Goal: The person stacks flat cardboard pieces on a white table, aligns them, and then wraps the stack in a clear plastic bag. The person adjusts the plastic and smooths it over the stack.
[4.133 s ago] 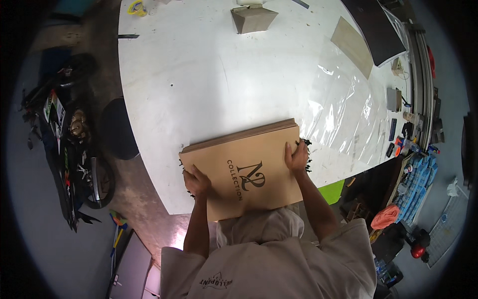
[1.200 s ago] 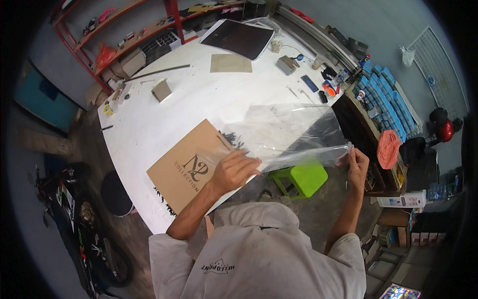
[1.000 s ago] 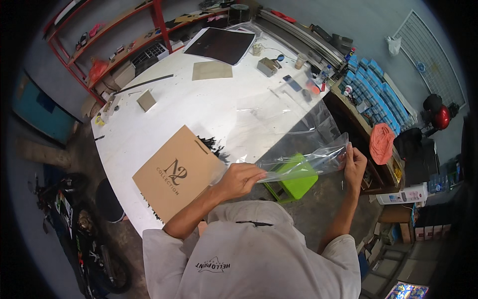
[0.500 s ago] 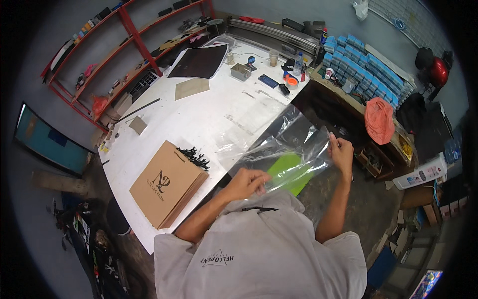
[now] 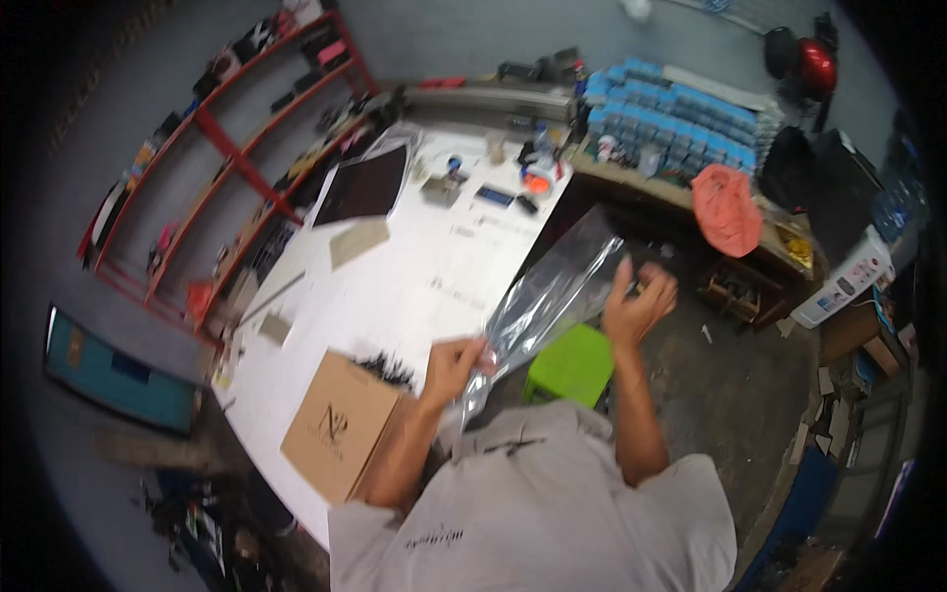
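A clear plastic bag (image 5: 557,281) is stretched slantwise between my two hands, shiny and creased, over the table's right edge. Its lower left end is pinched in my left hand (image 5: 454,369), which is closed. My right hand (image 5: 639,304) has its fingers curled at the bag's upper right part; blur hides the exact grip. On the table, left of my left forearm, lies a stack of brown paper bags (image 5: 340,424) with dark printing. Black cord handles (image 5: 387,371) bunch at its far side.
Beneath the plastic stands a green stool (image 5: 572,365). The white table (image 5: 395,286) bears a dark sheet (image 5: 363,187), a phone (image 5: 495,196) and an orange tape roll (image 5: 536,184) toward its far end. Red shelves (image 5: 222,143) line the left wall; blue packs (image 5: 671,113) are stacked at the right.
The plastic bag has been drawn into a narrower, slanted strip. My left hand has moved left and my right hand slightly left. The whole view has shifted, showing more of the green stool.
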Available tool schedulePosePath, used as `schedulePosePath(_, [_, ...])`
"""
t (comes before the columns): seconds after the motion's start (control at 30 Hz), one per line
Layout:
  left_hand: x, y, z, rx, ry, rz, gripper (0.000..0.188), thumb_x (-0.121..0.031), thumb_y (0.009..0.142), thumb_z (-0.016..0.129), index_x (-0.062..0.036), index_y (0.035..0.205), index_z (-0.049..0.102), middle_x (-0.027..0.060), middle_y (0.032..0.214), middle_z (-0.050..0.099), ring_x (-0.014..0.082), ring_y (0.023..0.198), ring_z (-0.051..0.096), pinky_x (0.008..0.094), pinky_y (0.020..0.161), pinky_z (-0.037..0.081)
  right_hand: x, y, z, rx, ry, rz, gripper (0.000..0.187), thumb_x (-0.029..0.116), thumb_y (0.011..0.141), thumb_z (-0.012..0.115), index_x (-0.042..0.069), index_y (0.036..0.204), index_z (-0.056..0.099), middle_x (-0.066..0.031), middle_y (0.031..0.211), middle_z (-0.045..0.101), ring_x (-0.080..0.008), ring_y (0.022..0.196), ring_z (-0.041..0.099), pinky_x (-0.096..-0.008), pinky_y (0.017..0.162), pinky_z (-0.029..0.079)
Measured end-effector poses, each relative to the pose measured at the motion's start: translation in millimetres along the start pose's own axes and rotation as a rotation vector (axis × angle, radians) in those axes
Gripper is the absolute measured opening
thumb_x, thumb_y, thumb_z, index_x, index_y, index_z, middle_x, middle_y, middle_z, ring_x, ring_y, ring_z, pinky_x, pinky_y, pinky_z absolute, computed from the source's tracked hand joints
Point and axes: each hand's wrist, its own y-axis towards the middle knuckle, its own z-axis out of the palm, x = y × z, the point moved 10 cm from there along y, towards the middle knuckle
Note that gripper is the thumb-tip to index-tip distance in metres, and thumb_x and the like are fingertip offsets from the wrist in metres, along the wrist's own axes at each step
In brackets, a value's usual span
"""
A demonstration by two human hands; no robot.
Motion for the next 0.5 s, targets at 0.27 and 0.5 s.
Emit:
schedulePosePath(0.27, [65.1,-2.3,86.1,0.136,-0.424,-0.098,0.03,-0.017,0.104,0.057,0.0098,0.114,0.066,0.0138,0.101,0.073,0.0201,0.088,0.073,0.0318,0.08,0.06,4.4,-208.3,62.5,1.245,0.537,0.585,0.045,0.041,0.094,0.071,0.0,0.076,0.062,-0.0052,0.063,0.057,-0.0118,0.061,0.051,-0.0331,0.055,0.042])
schedulePosePath(0.5, [107.0,-31.3,89.2,0.076,-0.327,-0.248,0.025,-0.016,0.102,0.06,0.0052,0.109,0.07,0.008,0.098,0.073,0.0151,0.088,0.07,0.0291,0.077,0.056,-5.4,-231.9,52.8,1.226,0.523,0.435,0.04,0.026,0.096,0.07,0.001,0.068,0.057,-0.004,0.059,0.054,-0.0095,0.057,0.045,-0.0324,0.051,0.037])
